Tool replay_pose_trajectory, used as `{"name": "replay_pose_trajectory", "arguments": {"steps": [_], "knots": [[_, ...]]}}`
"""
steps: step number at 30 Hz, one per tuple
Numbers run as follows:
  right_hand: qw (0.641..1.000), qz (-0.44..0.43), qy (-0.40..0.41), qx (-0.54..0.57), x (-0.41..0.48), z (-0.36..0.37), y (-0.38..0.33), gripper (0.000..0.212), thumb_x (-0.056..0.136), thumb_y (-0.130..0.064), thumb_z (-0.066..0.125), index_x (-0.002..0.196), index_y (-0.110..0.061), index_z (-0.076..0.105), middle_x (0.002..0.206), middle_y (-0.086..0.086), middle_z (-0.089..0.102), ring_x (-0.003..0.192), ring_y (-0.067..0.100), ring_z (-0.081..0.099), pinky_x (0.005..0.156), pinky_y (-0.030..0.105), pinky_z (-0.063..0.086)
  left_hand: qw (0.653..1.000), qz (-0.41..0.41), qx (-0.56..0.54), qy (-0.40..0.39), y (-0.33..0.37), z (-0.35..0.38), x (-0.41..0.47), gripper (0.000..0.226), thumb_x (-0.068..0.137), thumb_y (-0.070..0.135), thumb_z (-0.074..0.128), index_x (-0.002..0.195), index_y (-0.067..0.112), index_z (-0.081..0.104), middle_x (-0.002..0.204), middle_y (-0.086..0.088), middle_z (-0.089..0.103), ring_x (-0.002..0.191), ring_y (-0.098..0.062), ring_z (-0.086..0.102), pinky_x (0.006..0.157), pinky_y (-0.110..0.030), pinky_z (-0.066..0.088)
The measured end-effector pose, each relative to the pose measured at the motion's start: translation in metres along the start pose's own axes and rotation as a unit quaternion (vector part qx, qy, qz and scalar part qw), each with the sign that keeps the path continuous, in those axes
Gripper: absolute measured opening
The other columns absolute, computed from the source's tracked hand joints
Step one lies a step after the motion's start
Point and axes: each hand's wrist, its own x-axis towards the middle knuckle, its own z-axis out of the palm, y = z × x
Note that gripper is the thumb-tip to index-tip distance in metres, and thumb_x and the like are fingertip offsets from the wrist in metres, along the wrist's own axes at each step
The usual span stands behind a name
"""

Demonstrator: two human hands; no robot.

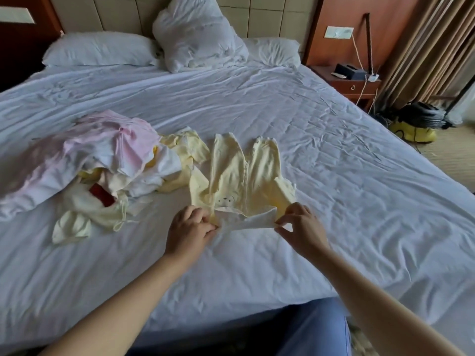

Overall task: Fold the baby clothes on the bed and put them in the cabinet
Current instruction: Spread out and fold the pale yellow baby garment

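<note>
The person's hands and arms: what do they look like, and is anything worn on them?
The left hand and right hand are bare: no gloves, rings or watch show. Both forearms are bare too, with no sleeve in view up to the picture's edge. Blue cloth at the lower edge may be trousers.

Red item (101,195) mostly buried in clothes pile (102,155); nightstand (352,84) clutter indistinct.
</note>
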Motion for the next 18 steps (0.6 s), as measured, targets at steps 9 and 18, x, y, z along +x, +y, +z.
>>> {"name": "replay_pose_trajectory", "arguments": {"steps": [9,18], "knots": [[0.994,-0.082,-0.024,-0.064,-0.041,0.009,0.006,0.008,0.081,-0.036,0.075,0.089,-0.035,0.076,0.081,-0.015,0.065,0.088,0.017,0.056,0.074,0.029,0.038,0.994,0.106,0.030,0.002,0.002,0.001,-0.036,0.009,0.071,0.031,0.069,0.070,0.028,0.077,0.069,0.011,0.058,0.082,-0.015,0.042,0.071,-0.028,0.030],[0.987,-0.083,-0.134,-0.043,-0.063,0.025,0.017,0.034,0.091,-0.022,0.055,0.115,-0.042,0.069,0.095,-0.013,0.063,0.101,0.014,0.050,0.086,0.025,0.033,0.990,0.119,0.010,-0.075,-0.006,0.007,-0.057,0.030,0.077,0.026,0.047,0.071,0.025,0.076,0.070,0.010,0.055,0.075,-0.017,0.054,0.075,-0.033,0.052]]}}
